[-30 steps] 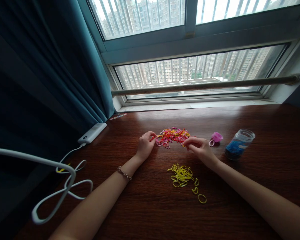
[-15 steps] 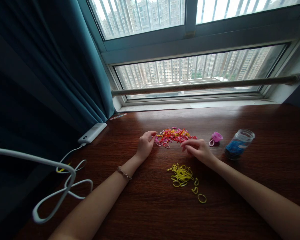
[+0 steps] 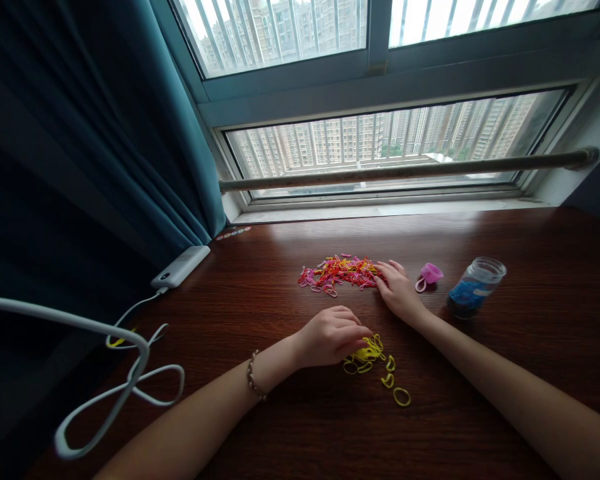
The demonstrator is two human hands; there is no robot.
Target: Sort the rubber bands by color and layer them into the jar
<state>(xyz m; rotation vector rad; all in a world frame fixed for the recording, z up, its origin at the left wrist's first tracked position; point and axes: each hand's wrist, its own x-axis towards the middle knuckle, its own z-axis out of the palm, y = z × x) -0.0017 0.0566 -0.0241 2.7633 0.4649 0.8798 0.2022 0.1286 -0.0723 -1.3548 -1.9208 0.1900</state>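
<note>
The heap of small pink, red and orange rubber bands (image 3: 337,273) lay on the dark reddish-brown wooden counter (image 3: 280,427), its long axis running left to right, roughly along the window (image 3: 380,143). Nearer the person was the pile of yellow rubber bands (image 3: 373,350); three loose yellow bands trailed from it toward the lower right, the last a round, open loop.

Half a second earlier the left hand (image 3: 333,335) had been at the left end of the mixed heap; now it was over the yellow pile, and that end was uncovered. The right hand (image 3: 399,290) had moved slightly away from the person, its bunched fingers now spread.

The left hand was palm down, fingers curled and pointing right, covering part of the yellow pile; whether it gripped a band could not be told. A beaded bracelet (image 3: 253,377) circled its wrist. The right hand rested released, fingertips at the right end of the mixed heap, its forearm slanting in from the lower right.

Beyond it were a pink plastic cup-like piece with a loop (image 3: 431,273) and a clear jar with a blue label (image 3: 473,290), mouth up.
</note>
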